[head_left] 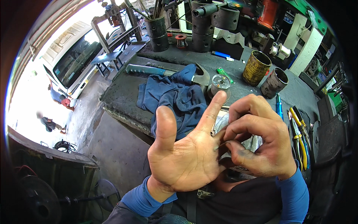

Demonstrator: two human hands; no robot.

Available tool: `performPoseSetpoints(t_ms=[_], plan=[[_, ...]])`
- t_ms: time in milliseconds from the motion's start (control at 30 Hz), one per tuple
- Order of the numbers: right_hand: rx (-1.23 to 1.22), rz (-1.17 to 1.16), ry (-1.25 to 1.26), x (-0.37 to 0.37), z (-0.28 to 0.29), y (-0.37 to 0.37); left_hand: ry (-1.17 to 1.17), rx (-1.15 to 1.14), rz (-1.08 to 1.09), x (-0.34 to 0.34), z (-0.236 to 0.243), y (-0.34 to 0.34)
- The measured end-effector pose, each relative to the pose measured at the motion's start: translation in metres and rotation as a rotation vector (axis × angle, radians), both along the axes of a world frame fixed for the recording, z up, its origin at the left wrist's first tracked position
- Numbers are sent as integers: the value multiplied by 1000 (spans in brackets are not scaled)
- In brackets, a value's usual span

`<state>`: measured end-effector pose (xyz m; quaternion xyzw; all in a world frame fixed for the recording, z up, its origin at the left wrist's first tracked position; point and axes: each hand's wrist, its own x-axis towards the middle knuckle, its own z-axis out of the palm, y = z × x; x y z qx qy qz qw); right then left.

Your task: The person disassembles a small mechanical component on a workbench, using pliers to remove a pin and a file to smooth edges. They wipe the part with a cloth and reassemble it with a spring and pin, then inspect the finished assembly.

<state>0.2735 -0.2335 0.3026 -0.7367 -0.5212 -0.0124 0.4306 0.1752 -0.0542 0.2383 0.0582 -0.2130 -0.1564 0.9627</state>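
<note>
My left hand (182, 162) is held palm up over my lap, thumb and index finger stretched out and apart. Its other fingers are mostly hidden behind my right hand (263, 136). Thumb and fingers of that right hand pinch together at the left hand's finger side; what is between them, if anything, cannot be made out. Dark grime marks the right thumb. Just beyond the left hand lies a crumpled navy cloth (175, 99). A clear round spool-like container (220, 82) stands behind the left index fingertip.
A hammer (145, 70) with a blue handle lies partly under the cloth. A yellow cylinder (257, 68) and a grey cylinder (275, 83) stand at right, above yellow-handled pliers (298, 138). Behind are a tool-filled dark can (156, 33), a copper-coloured spool (181, 41) and a blue marker (222, 55).
</note>
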Motion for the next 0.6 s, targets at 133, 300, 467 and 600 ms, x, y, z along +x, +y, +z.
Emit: performPoseSetpoints(t_ms=[133, 300, 467, 600], plan=[[-2, -67, -196, -1, 5, 0, 50, 83, 52, -2, 5, 3], [31, -93, -268, -3, 5, 0, -7, 22, 42, -1, -2, 6], [45, -95, -316, -4, 6, 3, -29, -86, 38, -1, -7, 4], [56, -91, -331, -3, 6, 0, -53, -168, 21, 2, -11, 2]])
